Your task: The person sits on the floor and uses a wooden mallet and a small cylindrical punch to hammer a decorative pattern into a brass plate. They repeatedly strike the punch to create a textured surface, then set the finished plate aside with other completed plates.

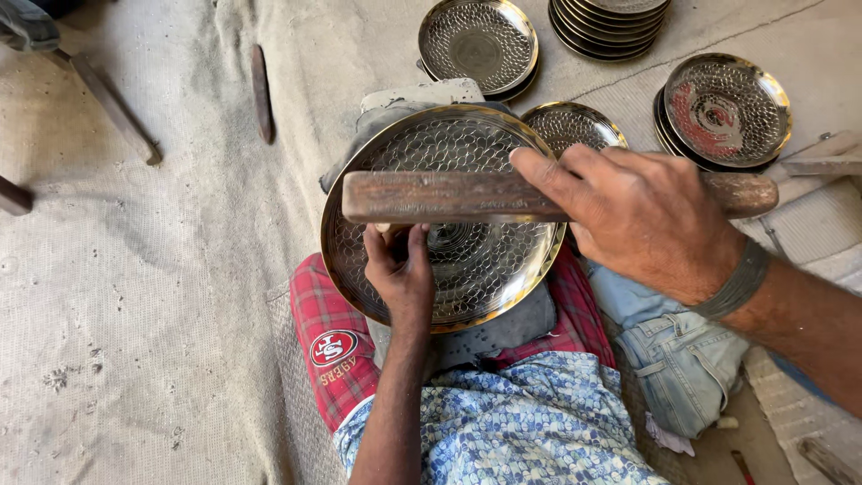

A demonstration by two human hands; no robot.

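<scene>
My right hand [642, 220] grips a brown wooden mallet [431, 197] across the round hammered metal plate [485, 269]; my left hand [401, 269], fingers curled, pinches something small near the plate's centre.

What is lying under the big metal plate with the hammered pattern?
Under the big metal plate a grey pad shows at its lower edge, on a red checked cloth. What supports the plate's middle is covered, so I cannot tell.

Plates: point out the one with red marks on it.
The single plate at far right, on top of a short stack; red smears cover its middle, while the others are bare metal.
</scene>
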